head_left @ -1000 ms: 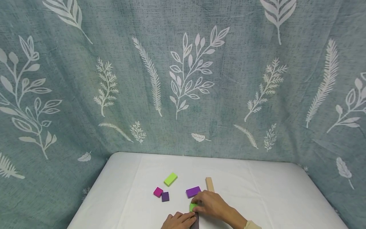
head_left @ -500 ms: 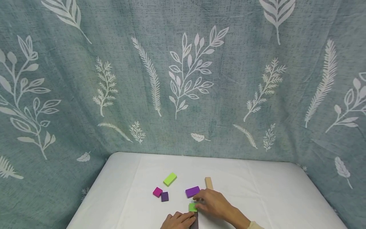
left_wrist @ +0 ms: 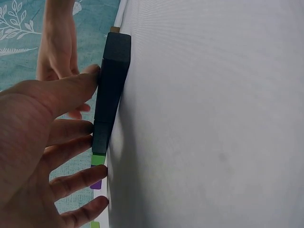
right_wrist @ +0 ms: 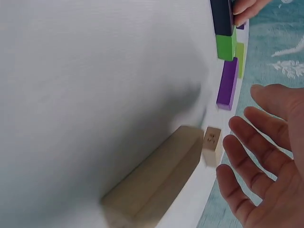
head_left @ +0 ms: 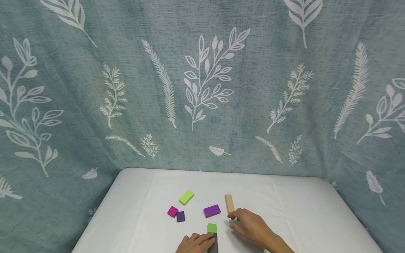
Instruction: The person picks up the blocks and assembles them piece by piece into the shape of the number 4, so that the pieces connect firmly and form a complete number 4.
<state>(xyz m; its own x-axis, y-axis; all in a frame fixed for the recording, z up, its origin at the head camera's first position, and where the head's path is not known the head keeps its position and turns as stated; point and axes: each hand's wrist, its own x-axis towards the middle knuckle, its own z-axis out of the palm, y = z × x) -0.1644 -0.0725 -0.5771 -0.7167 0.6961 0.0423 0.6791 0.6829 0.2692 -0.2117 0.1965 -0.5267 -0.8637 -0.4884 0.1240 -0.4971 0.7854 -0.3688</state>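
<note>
My left hand rests its fairly straight fingers on a long dark block near the table's front edge. In the left wrist view the thumb and fingertips touch that dark block along its side. A small green block sits end to end with it, at its far end. My right hand is held over the table with fingers spread and nothing between them. Its fingertips overlap the near end of a tan wooden block in the head view. In the right wrist view another tan block lies nearer the wrist.
A purple block lies beyond the green one. Farther left are a lime block, a magenta block and a dark purple block. A patterned curtain hangs behind the white table.
My right hand has let go of the small green block and moved right, toward the tan block. The left hand stays on the dark block. The head view has shifted slightly.
</note>
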